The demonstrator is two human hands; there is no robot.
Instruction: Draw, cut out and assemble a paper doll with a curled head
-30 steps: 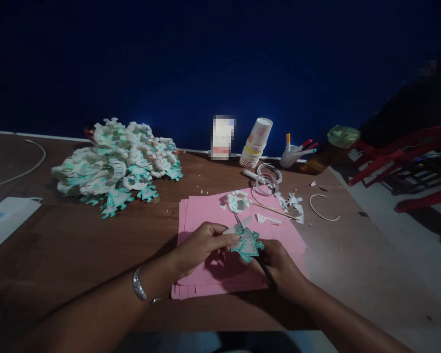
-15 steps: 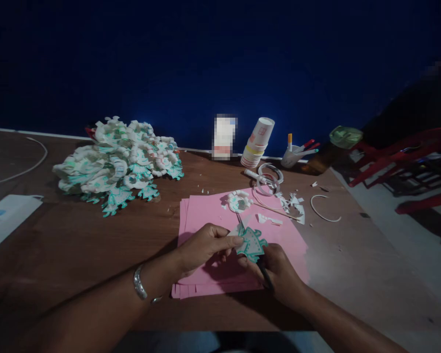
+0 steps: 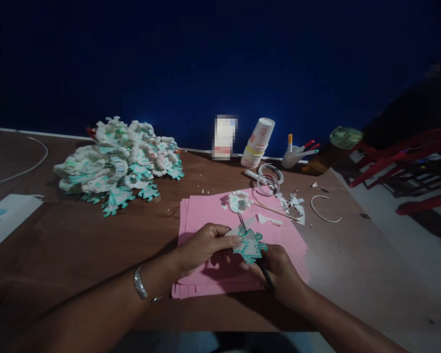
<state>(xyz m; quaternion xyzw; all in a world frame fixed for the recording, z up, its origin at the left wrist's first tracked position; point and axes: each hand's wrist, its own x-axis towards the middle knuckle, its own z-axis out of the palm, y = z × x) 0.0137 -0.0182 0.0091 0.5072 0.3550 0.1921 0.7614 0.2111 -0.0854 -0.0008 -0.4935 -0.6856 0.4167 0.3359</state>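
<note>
My left hand [image 3: 204,245] pinches a white paper cut-out with teal edging [image 3: 249,244] just above a stack of pink paper sheets [image 3: 206,215]. My right hand [image 3: 279,272] is closed round the dark handles of scissors [image 3: 264,274], whose blades reach up through the cut-out. A finished white and teal paper flower [image 3: 238,201] lies on the pink sheets beyond my hands, with white paper scraps [image 3: 292,203] to its right.
A heap of white and teal cut-outs [image 3: 117,164] lies at the back left of the brown table [image 3: 77,245]. Stacked paper cups [image 3: 257,142], tape rings [image 3: 269,177], a cup of pens [image 3: 294,154] and a white paper ring [image 3: 323,208] lie behind. Red chairs [image 3: 407,162] stand right.
The cut-out has turned slightly between my fingers and the scissors have shifted a little; my hands stay in the same spot.
</note>
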